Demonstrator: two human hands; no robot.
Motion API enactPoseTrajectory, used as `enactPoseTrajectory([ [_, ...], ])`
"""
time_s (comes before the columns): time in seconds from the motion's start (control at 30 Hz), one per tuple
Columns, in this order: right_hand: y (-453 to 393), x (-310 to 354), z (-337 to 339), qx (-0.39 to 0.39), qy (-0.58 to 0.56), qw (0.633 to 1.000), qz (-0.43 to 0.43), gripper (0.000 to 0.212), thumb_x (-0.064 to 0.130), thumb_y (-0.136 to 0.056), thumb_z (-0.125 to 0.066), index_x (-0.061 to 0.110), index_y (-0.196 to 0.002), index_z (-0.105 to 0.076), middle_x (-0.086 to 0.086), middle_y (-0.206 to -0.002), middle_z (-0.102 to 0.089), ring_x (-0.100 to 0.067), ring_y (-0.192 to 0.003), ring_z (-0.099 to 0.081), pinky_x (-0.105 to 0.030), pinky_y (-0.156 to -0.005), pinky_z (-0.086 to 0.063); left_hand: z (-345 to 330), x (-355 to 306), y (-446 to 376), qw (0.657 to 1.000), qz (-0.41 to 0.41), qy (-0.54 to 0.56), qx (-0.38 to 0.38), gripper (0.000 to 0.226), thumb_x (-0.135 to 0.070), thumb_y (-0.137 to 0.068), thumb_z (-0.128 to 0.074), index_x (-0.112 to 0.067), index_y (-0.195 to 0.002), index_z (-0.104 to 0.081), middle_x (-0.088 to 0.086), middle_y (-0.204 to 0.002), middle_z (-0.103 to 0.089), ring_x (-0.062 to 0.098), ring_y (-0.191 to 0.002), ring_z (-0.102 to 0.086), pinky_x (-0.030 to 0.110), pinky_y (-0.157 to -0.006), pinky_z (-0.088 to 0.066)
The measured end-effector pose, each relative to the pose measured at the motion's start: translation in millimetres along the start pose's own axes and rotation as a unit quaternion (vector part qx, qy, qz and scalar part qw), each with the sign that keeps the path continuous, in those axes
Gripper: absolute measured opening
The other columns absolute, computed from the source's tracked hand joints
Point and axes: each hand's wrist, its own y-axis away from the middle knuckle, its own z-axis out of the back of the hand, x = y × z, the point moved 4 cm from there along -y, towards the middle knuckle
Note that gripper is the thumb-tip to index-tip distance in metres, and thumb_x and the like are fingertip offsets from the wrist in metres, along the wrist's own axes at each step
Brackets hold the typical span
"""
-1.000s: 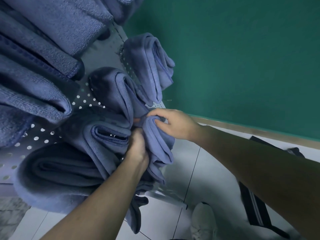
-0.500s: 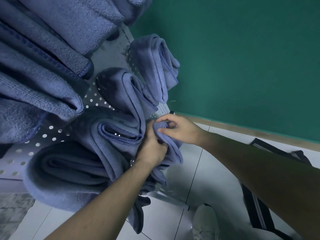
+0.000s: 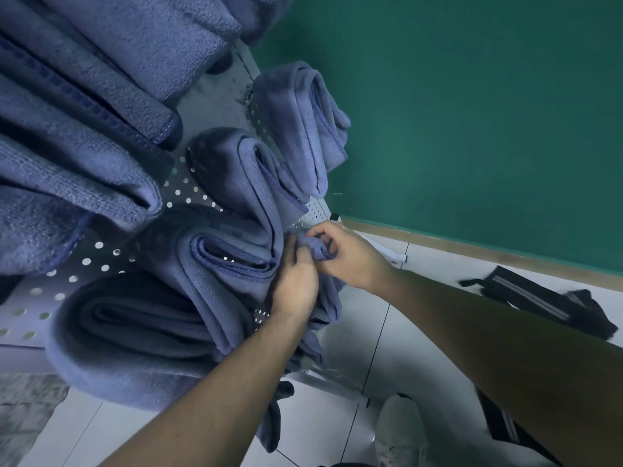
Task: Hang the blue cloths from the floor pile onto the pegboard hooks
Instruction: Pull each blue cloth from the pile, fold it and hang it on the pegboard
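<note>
Far left and top: big folded blue cloths (image 3: 77, 183) draped over a white pegboard (image 3: 101, 261), overlapping, holes showing between them. Lower left, one thick folded cloth (image 3: 135, 335) hangs with its fold facing out. Centre, two more folded cloths (image 3: 236, 183) on the board, another (image 3: 303, 123) near the board's right edge.

Left hand (image 3: 295, 281) comes up from the bottom, fingers curled around the top of a small blue cloth (image 3: 328, 298), pressed against the board just right of the centre cloth. Right hand (image 3: 350, 254) touches the left one, fingers (image 3: 320, 232) bent and pinching the same cloth's bunched upper edge. Cloth hangs down below both hands, low on the board near its right edge. Hook itself hidden by hands and fabric.

Right: green wall (image 3: 472, 112), pale baseboard, white tiled floor (image 3: 421, 298), black striped bag (image 3: 539, 298) on it. Bottom, a white shoe (image 3: 401, 433).
</note>
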Motion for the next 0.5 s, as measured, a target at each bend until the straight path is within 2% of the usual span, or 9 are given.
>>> enactPoseTrajectory([
  [0.07,6.3,-6.7,2.4,0.031,0.016,0.999,-0.018,0.052,0.035,-0.073,-0.076,0.031,-0.121,-0.058,0.003,-0.100,-0.058,-0.011,-0.081,-0.055,-0.033,-0.078,-0.048,-4.3,0.0,4.4,0.998,-0.022,-0.065,0.005,0.057,-0.035,-0.104,-0.043,-0.023,-0.158,-0.029,0.002,-0.165,-0.025,0.019,-0.151,-0.023,0.030,-0.122,-0.014],
  [0.17,26.0,-13.9,17.7,0.067,0.071,0.995,-0.034,0.061,0.031,-0.077,-0.080,0.028,-0.134,-0.057,0.006,-0.106,-0.062,-0.016,-0.093,-0.059,-0.035,-0.089,-0.050,-13.9,0.8,17.2,0.997,-0.017,-0.068,0.023,0.075,-0.038,-0.097,-0.053,-0.025,-0.160,-0.015,0.005,-0.167,-0.013,0.027,-0.152,-0.020,0.033,-0.119,-0.020],
  [0.2,35.2,-17.5,26.5,0.068,0.087,0.993,-0.046,0.060,0.031,-0.080,-0.080,0.028,-0.136,-0.057,0.007,-0.109,-0.063,-0.016,-0.097,-0.060,-0.033,-0.091,-0.049,-18.0,0.8,23.6,0.998,-0.006,-0.047,0.040,0.085,-0.044,-0.090,-0.055,-0.028,-0.160,-0.009,0.008,-0.166,-0.013,0.034,-0.149,-0.027,0.038,-0.120,-0.025],
  [0.27,57.4,-25.3,45.5,0.071,0.119,0.988,-0.071,0.055,0.031,-0.085,-0.076,0.031,-0.136,-0.056,0.009,-0.115,-0.061,-0.014,-0.101,-0.058,-0.029,-0.091,-0.047,-27.4,5.7,34.1,0.997,0.031,-0.017,0.074,0.098,-0.053,-0.075,-0.053,-0.036,-0.157,-0.001,0.018,-0.158,-0.033,0.042,-0.132,-0.050,0.053,-0.109,-0.043],
  [0.3,69.3,-28.6,55.4,0.070,0.129,0.986,-0.084,0.050,0.031,-0.087,-0.074,0.034,-0.134,-0.056,0.011,-0.115,-0.060,-0.013,-0.101,-0.057,-0.028,-0.090,-0.047,-31.4,7.9,40.4,0.994,0.051,-0.004,0.094,0.098,-0.050,-0.076,-0.053,-0.031,-0.157,-0.002,0.018,-0.151,-0.044,0.041,-0.127,-0.054,0.053,-0.105,-0.047],
  [0.33,81.6,-31.7,65.9,0.065,0.135,0.984,-0.096,0.044,0.031,-0.088,-0.072,0.038,-0.129,-0.058,0.013,-0.113,-0.060,-0.012,-0.100,-0.057,-0.028,-0.089,-0.048,-34.7,7.7,48.1,0.991,0.066,0.000,0.115,0.089,-0.043,-0.081,-0.055,-0.023,-0.156,-0.012,0.016,-0.143,-0.052,0.038,-0.124,-0.057,0.048,-0.102,-0.048],
  [0.4,106.9,-33.7,85.9,0.050,0.142,0.982,-0.115,0.031,0.030,-0.091,-0.069,0.045,-0.116,-0.058,0.018,-0.107,-0.060,-0.010,-0.098,-0.058,-0.028,-0.088,-0.049,-38.4,5.6,60.0,0.988,0.086,0.003,0.127,0.059,-0.031,-0.090,-0.058,-0.012,-0.143,-0.037,0.014,-0.127,-0.061,0.034,-0.112,-0.058,0.036,-0.090,-0.045],
  [0.43,119.7,-32.5,95.7,0.042,0.147,0.980,-0.125,0.028,0.029,-0.092,-0.068,0.047,-0.111,-0.058,0.019,-0.106,-0.059,-0.009,-0.097,-0.059,-0.027,-0.087,-0.049,-42.2,5.8,64.6,0.986,0.092,0.004,0.139,0.054,-0.031,-0.091,-0.058,-0.010,-0.138,-0.042,0.014,-0.127,-0.060,0.032,-0.110,-0.056,0.033,-0.086,-0.041],
  [0.5,145.4,-30.5,114.0,0.020,0.147,0.978,-0.146,0.024,0.028,-0.094,-0.066,0.047,-0.105,-0.058,0.020,-0.103,-0.060,-0.008,-0.095,-0.059,-0.026,-0.086,-0.049,-52.4,3.8,77.2,0.978,0.086,-0.015,0.188,0.061,-0.038,-0.088,-0.058,-0.010,-0.140,-0.045,0.014,-0.136,-0.056,0.031,-0.120,-0.053,0.034,-0.094,-0.041],
])
